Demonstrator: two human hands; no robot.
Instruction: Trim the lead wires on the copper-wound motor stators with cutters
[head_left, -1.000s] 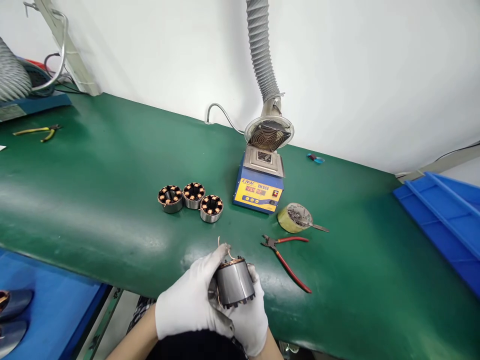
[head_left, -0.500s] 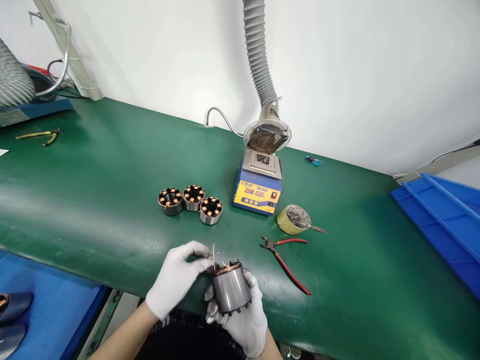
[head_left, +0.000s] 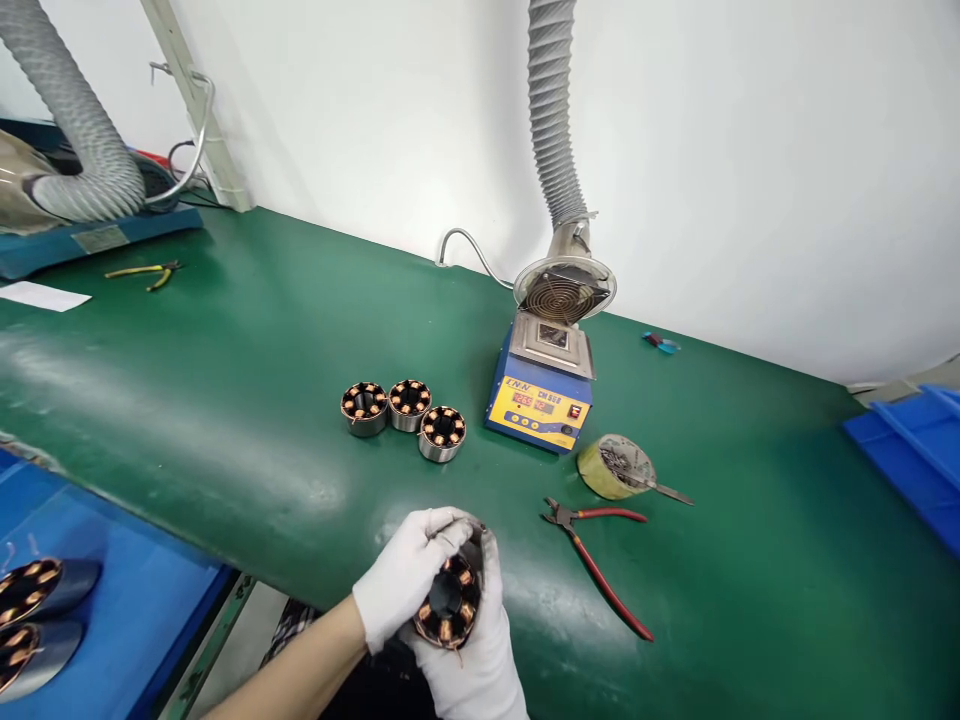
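Note:
Both my hands wear white gloves and hold one motor stator (head_left: 450, 598) at the near edge of the green table (head_left: 187, 400). The stator is tipped so that its open end with copper windings faces me. My left hand (head_left: 405, 575) wraps over its top and left side. From below and the right, my right hand (head_left: 476, 660) cups it. Three more stators (head_left: 405, 412) stand together on the table beyond my hands.
A blue and yellow solder pot (head_left: 544, 385) sits under a fume hose (head_left: 559, 150). Red-handled cutters (head_left: 600, 550) and a tape roll (head_left: 611, 465) holding tweezers lie to the right. Yellow pliers (head_left: 142, 272) lie far left. Blue trays (head_left: 911, 455) stand right, more stators (head_left: 34, 620) lower left.
The stator has been tipped from upright so its wound end now faces me. My left hand has moved from the wire ends onto the stator's body. The camera view has shifted left.

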